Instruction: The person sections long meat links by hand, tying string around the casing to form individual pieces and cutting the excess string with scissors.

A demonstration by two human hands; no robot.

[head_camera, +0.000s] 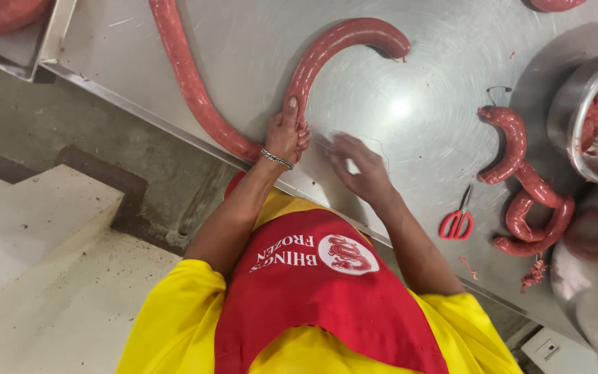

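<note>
The left hand (285,135) pinches the long, soft red sausage rope (327,52) at its bend near the steel desk's (417,104) front edge. Just right of that bend, the right hand (356,166) is open, fingering thin string. Beyond the bend, the rope arcs away; it looks slippery, floppy and easily burst, best gripped at the pinch.

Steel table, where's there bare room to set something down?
Bare steel table lies open between the curved sausage, the tied links and the scissors, around the glare. It is crowded at the right, by the bowls, and at the left hand.
</note>
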